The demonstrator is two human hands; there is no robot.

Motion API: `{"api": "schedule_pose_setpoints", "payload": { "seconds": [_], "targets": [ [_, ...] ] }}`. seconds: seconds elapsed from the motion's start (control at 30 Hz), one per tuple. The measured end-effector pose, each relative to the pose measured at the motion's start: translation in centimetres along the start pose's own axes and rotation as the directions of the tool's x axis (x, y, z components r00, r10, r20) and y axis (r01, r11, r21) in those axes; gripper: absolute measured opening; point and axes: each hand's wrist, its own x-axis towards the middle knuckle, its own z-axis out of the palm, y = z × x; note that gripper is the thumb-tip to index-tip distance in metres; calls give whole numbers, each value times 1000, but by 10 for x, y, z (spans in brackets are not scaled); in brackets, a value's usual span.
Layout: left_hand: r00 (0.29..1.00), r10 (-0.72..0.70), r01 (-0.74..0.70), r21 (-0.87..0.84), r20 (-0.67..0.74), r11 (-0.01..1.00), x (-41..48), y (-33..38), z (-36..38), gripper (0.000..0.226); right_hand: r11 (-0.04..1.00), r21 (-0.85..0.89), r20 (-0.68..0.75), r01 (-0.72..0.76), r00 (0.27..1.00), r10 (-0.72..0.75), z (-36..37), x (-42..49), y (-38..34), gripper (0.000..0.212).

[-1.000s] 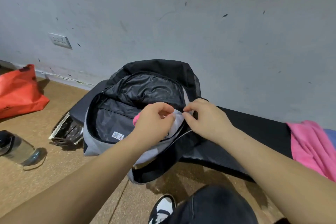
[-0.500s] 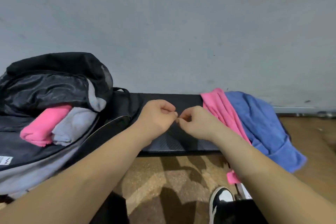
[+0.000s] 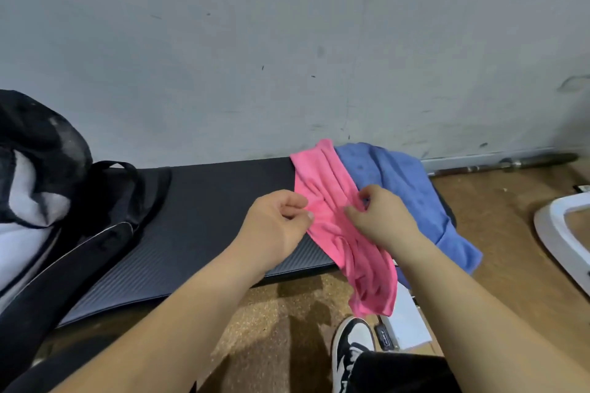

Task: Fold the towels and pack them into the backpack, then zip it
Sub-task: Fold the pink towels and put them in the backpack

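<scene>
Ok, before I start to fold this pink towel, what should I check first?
1. Right hand pinches pink towel: ok.
2. Left hand holds its left edge: cannot tell; fingertips are at the edge.
3. Pink towel flat on black mat: not ok; bunched, lower end hangs off.
4. Pink towel apart from blue towel: not ok; they touch.
5. Backpack unzipped: ok.
</scene>
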Motion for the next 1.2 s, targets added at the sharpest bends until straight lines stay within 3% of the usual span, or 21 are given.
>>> {"api": "schedule_pose_setpoints", "payload": {
  "seconds": [0.1,0.2,0.27,0.33,0.43,0.5,0.6,0.63,0.67,0.7,0.77,0.83,0.9,0.93,1.0,1.07,1.13,1.2],
  "targets": [
    [999,47,-48,115,6,992,2,-5,5,15,999,-45,-51,2,999,-5,5,0,-1,16],
    [991,128,-132,238,33,962,4,-12,-1,20,993,-52,-100,109,989,-113,7,1,-15,12],
    [990,135,-144,303,51,942,5,-16,-6,24,974,156,-98,165,984,-151,5,-4,-30,8],
    [996,87,-93,322,31,942,4,-17,-7,30,890,423,-74,172,985,-155,2,-14,-42,8],
    [998,-41,51,242,-49,969,10,-15,-8,51,744,657,-9,122,988,-154,-2,-26,-55,9],
    [986,-153,158,70,-65,985,17,-9,-15,56,610,788,21,85,986,-165,-6,-31,-63,10],
    [930,-333,364,-260,158,894,22,1,-29,48,380,925,91,-9,976,-198,-16,-40,-76,8],
    [905,-369,420,-296,214,858,21,3,-33,48,360,933,100,-23,976,-196,-19,-42,-78,10],
    [890,-389,446,-288,236,847,19,3,-36,48,426,905,70,12,982,-176,-21,-43,-77,11],
    [889,-395,450,-279,232,849,17,3,-39,44,577,811,2,92,987,-161,-22,-42,-75,12],
    [930,-349,367,-235,116,900,13,0,-47,30,864,449,-105,227,974,-202,-24,-39,-69,11],
    [975,-212,205,-92,-74,975,9,-2,-61,29,956,165,-59,244,969,-238,-26,-40,-68,11],
    [986,-35,42,41,-166,998,1,1,-77,24,967,8,6,253,967,-253,-22,-44,-71,14],
    [984,54,-36,107,-169,994,-6,2,-84,20,953,-17,12,302,953,-302,-19,-46,-74,15],
    [973,209,-180,244,-99,953,-23,6,-95,14,885,93,-31,456,890,-455,-12,-51,-83,8],
    [944,327,-323,314,43,893,-43,8,-105,9,766,241,-23,596,792,-610,-6,-61,-97,29],
    [896,414,-443,343,159,828,-63,11,-115,8,650,311,53,693,670,-740,-4,-72,-112,54],
    [870,464,-493,322,168,808,-82,15,-125,8,613,404,206,679,586,-784,-5,-83,-125,50]
  ]
}}
